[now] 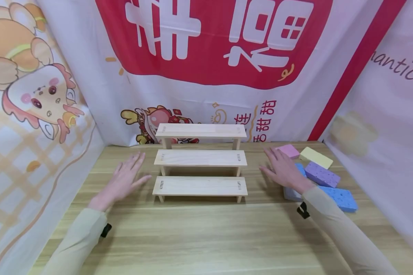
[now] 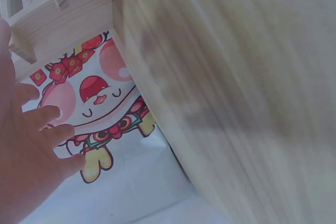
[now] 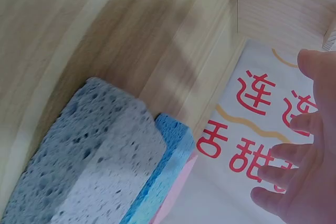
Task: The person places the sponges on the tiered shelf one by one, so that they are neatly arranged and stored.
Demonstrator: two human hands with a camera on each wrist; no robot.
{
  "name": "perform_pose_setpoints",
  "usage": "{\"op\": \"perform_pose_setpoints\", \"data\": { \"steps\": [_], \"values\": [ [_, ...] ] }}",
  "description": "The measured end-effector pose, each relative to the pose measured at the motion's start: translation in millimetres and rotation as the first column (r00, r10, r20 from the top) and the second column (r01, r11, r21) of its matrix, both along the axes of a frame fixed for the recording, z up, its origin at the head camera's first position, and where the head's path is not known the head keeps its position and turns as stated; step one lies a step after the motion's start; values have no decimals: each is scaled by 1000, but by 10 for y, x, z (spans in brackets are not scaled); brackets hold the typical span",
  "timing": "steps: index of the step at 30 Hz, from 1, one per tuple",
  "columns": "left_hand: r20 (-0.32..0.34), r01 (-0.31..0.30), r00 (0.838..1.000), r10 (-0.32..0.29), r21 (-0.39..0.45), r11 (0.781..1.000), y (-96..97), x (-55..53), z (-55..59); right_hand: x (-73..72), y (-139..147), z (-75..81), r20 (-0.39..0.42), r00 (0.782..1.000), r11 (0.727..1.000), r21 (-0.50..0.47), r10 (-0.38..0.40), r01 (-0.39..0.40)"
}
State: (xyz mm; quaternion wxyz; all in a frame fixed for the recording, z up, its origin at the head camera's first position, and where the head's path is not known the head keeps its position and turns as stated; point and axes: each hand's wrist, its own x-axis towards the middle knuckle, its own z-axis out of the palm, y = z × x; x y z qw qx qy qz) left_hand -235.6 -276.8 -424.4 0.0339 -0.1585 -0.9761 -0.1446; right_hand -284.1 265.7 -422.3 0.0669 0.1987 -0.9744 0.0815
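Note:
A three-tier wooden stand [image 1: 200,186] is at the middle back of the table, its shelves bare. To its left my left hand [image 1: 125,179] hovers over the wood, fingers spread and holding nothing. My right hand [image 1: 283,168] reaches in on the other side, its fingers extended and empty, between the stand and a group of sponges. Partly under that hand in the head view lie a grey sponge [image 3: 100,150] and a blue sponge [image 3: 167,156]. A pink sponge [image 1: 289,151], a yellow sponge [image 1: 316,157], a purple sponge [image 1: 322,174] and another blue sponge [image 1: 342,198] lie around them.
The wood-grain table [image 1: 199,236] ends at a white printed cloth [image 1: 206,103] behind the stand. Printed cloth walls also stand at the left [image 1: 55,152] and right [image 1: 382,152] edges. Both wrists wear black straps under light sleeves [image 1: 344,236].

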Motion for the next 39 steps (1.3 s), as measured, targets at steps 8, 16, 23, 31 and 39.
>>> {"op": "perform_pose_setpoints", "data": {
  "steps": [8,16,23,31,39],
  "values": [
    [-30,45,999,-46,-23,999,56,63,-65,83,146,-24,-28,999,999,-49,17,-19],
    [-30,80,996,-82,-40,996,133,130,-84,189,292,-33,53,999,993,-116,-12,18],
    [-72,119,990,-121,-39,992,183,178,-105,283,394,-33,113,993,986,-155,-47,64],
    [-106,134,984,-140,-64,989,196,241,-189,415,494,-22,169,983,971,-216,-68,104],
    [-119,156,979,-165,-84,984,246,280,-258,521,691,-73,120,992,948,-310,-38,74]
  ]
}}
